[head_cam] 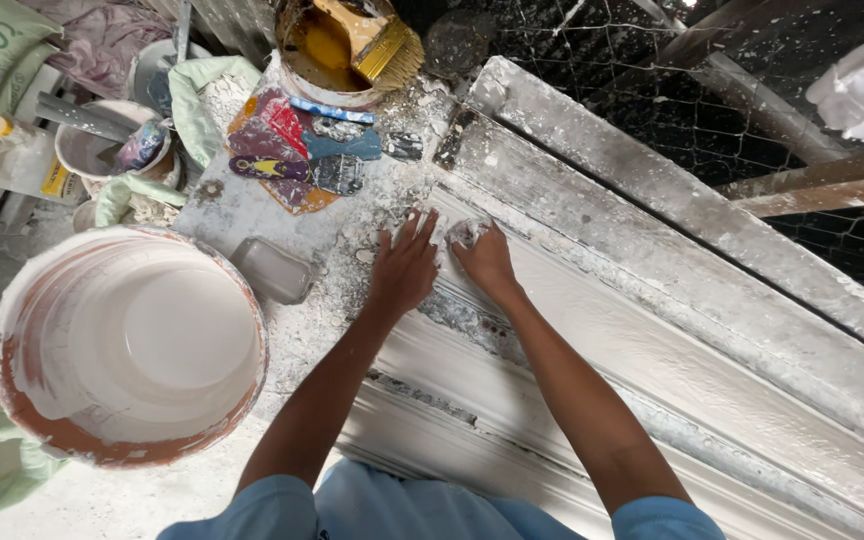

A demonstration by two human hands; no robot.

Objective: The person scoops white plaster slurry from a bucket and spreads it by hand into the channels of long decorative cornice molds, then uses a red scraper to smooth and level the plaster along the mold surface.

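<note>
2 hands work wet plaster at the near end of the long white moulding (pixel 652 370): my left hand (pixel 404 268) lies flat, fingers spread, my right hand (pixel 485 258) is closed on a lump of plaster (pixel 465 233). That end looks rough; the length beyond looks smooth. Open room lies along it; the big bucket (pixel 127 345) crowds my left.

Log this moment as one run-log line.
left hand: flat on white moulding, fingers spread | right hand: pressing wet plaster | large bucket: beside left arm | brush: in paint can
</note>
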